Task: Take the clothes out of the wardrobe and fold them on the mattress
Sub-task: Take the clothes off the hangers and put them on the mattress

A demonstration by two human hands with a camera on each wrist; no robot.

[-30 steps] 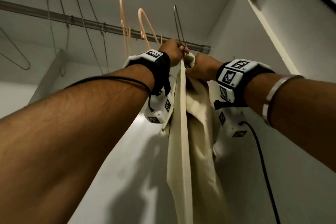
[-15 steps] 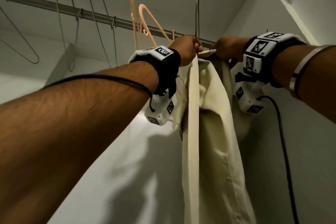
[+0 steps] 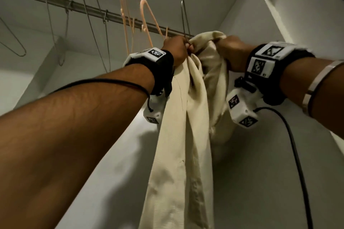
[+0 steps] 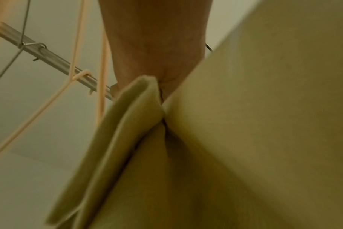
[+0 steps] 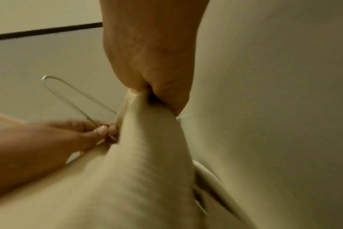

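Observation:
A cream garment hangs long below both raised hands inside the wardrobe, just under the rail. My left hand pinches a thin wire hanger where the cloth drapes over it; the right wrist view shows those fingertips on the wire hanger. My right hand grips a bunched fold at the garment's top. The left wrist view is filled by folded cloth under my left hand.
Several bare wire hangers and two peach plastic hangers hang on the rail to the left. The wardrobe's white side wall stands close on the right. Black cables trail from both wrist cameras.
My right hand has pulled the garment's top up into a bunch and come down closer to the left hand. The left hand keeps its pinch on the wire hanger.

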